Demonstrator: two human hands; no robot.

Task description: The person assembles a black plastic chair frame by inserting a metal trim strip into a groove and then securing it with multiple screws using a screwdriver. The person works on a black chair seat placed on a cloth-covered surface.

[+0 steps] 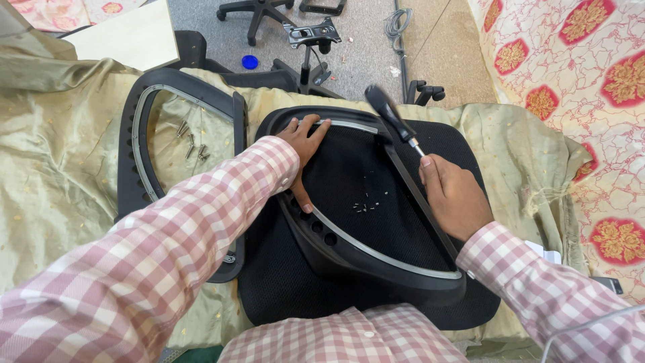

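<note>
A black chair-back frame [363, 259] with black mesh [366, 181] and a thin metal strip along its inner rim lies across a black seat cushion [282, 286] in front of me. My left hand [304, 144] presses on the frame's far left rim, fingers spread over the strip. My right hand [451, 195] holds a screwdriver [393, 115] by its shaft near the tip, the black handle pointing up and away, at the frame's right rim. Small dark bits [368, 204] lie on the mesh between my hands.
A second black frame [138, 128] lies to the left on an olive cloth [60, 154], with several loose screws [191, 142] inside it. Chair bases [306, 40], a blue cap [250, 62] and a cable sit on the floor beyond. A patterned fabric [578, 74] covers the right.
</note>
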